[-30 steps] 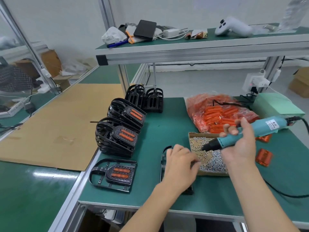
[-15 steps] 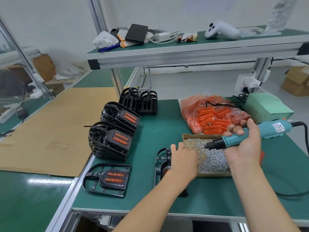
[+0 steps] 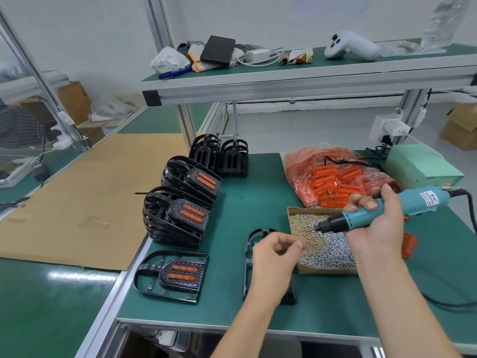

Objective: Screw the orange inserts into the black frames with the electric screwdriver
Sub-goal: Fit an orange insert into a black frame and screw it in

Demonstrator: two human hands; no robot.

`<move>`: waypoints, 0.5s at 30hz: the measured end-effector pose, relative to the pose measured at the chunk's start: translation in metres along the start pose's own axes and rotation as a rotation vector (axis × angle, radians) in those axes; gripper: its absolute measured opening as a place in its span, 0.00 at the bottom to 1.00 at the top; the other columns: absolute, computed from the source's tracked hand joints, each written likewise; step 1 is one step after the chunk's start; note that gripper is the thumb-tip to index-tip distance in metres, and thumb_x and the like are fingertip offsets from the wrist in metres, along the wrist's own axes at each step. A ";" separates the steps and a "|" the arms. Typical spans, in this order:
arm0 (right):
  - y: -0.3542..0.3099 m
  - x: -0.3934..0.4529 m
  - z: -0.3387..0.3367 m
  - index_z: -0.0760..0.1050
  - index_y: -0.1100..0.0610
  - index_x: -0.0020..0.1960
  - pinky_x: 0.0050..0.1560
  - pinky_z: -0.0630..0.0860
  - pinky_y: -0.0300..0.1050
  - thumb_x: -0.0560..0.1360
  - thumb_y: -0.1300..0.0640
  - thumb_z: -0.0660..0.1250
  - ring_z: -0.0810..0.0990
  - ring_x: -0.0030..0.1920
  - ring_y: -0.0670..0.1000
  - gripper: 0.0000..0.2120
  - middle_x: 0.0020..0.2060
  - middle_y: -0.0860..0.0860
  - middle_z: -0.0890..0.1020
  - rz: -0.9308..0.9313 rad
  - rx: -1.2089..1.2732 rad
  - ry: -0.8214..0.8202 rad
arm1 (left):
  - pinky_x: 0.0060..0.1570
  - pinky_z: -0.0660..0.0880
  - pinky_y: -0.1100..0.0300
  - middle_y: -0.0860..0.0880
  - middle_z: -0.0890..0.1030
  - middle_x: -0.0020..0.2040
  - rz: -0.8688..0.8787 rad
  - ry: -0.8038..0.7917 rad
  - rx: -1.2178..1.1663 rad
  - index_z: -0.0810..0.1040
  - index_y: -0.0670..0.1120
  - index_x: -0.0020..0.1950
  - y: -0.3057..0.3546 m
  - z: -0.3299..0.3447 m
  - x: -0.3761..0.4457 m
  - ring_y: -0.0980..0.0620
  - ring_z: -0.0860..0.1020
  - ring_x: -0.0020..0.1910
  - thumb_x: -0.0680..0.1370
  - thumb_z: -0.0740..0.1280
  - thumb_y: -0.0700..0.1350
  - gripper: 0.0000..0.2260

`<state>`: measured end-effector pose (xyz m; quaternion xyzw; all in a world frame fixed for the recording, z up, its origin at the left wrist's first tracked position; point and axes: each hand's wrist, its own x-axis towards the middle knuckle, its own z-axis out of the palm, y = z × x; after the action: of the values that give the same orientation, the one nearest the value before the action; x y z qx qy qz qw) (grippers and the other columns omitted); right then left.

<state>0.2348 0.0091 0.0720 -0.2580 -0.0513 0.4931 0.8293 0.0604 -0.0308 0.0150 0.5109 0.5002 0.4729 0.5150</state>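
A black frame [image 3: 259,234] lies flat on the green bench, mostly hidden under my left hand [image 3: 275,255]. That hand hovers at the left edge of the cardboard box of screws [image 3: 326,253], thumb and forefinger pinched on what looks like a small screw. My right hand [image 3: 375,223] grips the teal electric screwdriver [image 3: 423,200], held almost level with its black tip over the screws. A clear bag of orange inserts [image 3: 331,173] lies behind the box. One loose orange insert [image 3: 409,244] shows past my right wrist.
One finished frame with orange inserts [image 3: 172,275] lies at the front left, with two stacks of finished frames [image 3: 178,215] behind it and bare black frames [image 3: 222,156] further back. A green power box [image 3: 421,167] stands at the right; the screwdriver's cable [image 3: 450,303] loops across the bench.
My left hand has drawn back out of the screw box with its fingertips pinched together. The screwdriver tip has dipped lower over the screws. The camera has shifted a little.
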 end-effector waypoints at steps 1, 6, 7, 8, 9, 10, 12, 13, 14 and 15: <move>0.002 -0.002 0.001 0.74 0.52 0.44 0.37 0.73 0.38 0.81 0.51 0.70 0.76 0.34 0.46 0.09 0.28 0.45 0.69 0.006 0.000 -0.007 | 0.44 0.77 0.67 0.52 0.88 0.44 -0.028 0.021 -0.062 0.84 0.50 0.46 0.001 -0.003 -0.003 0.58 0.83 0.43 0.76 0.72 0.43 0.02; 0.013 -0.014 0.012 0.74 0.52 0.44 0.36 0.72 0.38 0.82 0.51 0.68 0.75 0.35 0.46 0.10 0.27 0.45 0.69 0.045 -0.005 -0.049 | 0.48 0.75 0.59 0.48 0.86 0.43 -0.129 0.097 -0.291 0.86 0.49 0.43 0.004 -0.020 -0.008 0.56 0.80 0.42 0.76 0.75 0.38 0.06; 0.015 -0.016 0.014 0.74 0.52 0.44 0.36 0.72 0.38 0.82 0.51 0.69 0.75 0.35 0.46 0.10 0.27 0.45 0.69 0.051 -0.005 -0.057 | 0.48 0.75 0.57 0.49 0.86 0.43 -0.130 0.096 -0.308 0.86 0.50 0.43 0.004 -0.023 -0.010 0.55 0.80 0.42 0.76 0.75 0.38 0.07; 0.017 -0.018 0.016 0.74 0.52 0.44 0.36 0.72 0.38 0.82 0.51 0.69 0.76 0.35 0.46 0.10 0.27 0.45 0.70 0.058 -0.006 -0.065 | 0.48 0.74 0.56 0.49 0.85 0.42 -0.124 0.092 -0.314 0.86 0.50 0.43 0.005 -0.024 -0.011 0.56 0.79 0.42 0.77 0.75 0.37 0.08; 0.019 -0.020 0.018 0.74 0.51 0.44 0.35 0.72 0.38 0.82 0.51 0.69 0.76 0.34 0.46 0.10 0.27 0.45 0.70 0.066 -0.011 -0.073 | 0.48 0.74 0.56 0.50 0.85 0.42 -0.116 0.087 -0.318 0.86 0.51 0.43 0.005 -0.026 -0.013 0.56 0.79 0.41 0.77 0.74 0.37 0.09; 0.021 -0.022 0.020 0.74 0.51 0.44 0.35 0.73 0.38 0.81 0.51 0.69 0.76 0.34 0.46 0.10 0.27 0.45 0.70 0.074 -0.017 -0.079 | 0.48 0.74 0.56 0.50 0.85 0.42 -0.109 0.085 -0.319 0.86 0.51 0.43 0.006 -0.027 -0.014 0.57 0.79 0.40 0.77 0.74 0.37 0.09; 0.023 -0.025 0.022 0.74 0.51 0.44 0.35 0.73 0.38 0.81 0.51 0.70 0.76 0.34 0.46 0.09 0.27 0.45 0.70 0.085 -0.027 -0.095 | 0.48 0.74 0.57 0.50 0.85 0.42 -0.102 0.082 -0.322 0.87 0.50 0.44 0.007 -0.028 -0.016 0.57 0.78 0.40 0.78 0.73 0.37 0.09; 0.025 -0.026 0.023 0.75 0.51 0.43 0.35 0.73 0.38 0.81 0.51 0.70 0.76 0.35 0.46 0.09 0.27 0.45 0.70 0.087 -0.031 -0.103 | 0.48 0.74 0.57 0.50 0.85 0.43 -0.096 0.081 -0.325 0.87 0.50 0.45 0.008 -0.028 -0.016 0.57 0.78 0.40 0.79 0.73 0.37 0.08; 0.026 -0.027 0.023 0.75 0.51 0.43 0.35 0.73 0.38 0.81 0.52 0.70 0.76 0.35 0.46 0.09 0.27 0.45 0.70 0.089 -0.037 -0.107 | 0.49 0.74 0.58 0.50 0.85 0.43 -0.088 0.079 -0.323 0.87 0.50 0.45 0.009 -0.029 -0.016 0.57 0.79 0.41 0.79 0.72 0.38 0.08; 0.027 -0.028 0.024 0.75 0.51 0.43 0.35 0.73 0.38 0.80 0.52 0.71 0.77 0.36 0.46 0.09 0.27 0.45 0.70 0.091 -0.043 -0.109 | 0.49 0.74 0.58 0.50 0.85 0.43 -0.080 0.077 -0.318 0.87 0.50 0.45 0.009 -0.029 -0.017 0.57 0.79 0.42 0.79 0.72 0.39 0.07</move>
<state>0.1915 0.0048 0.0843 -0.2508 -0.0951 0.5422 0.7963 0.0310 -0.0457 0.0253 0.3841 0.4582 0.5446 0.5882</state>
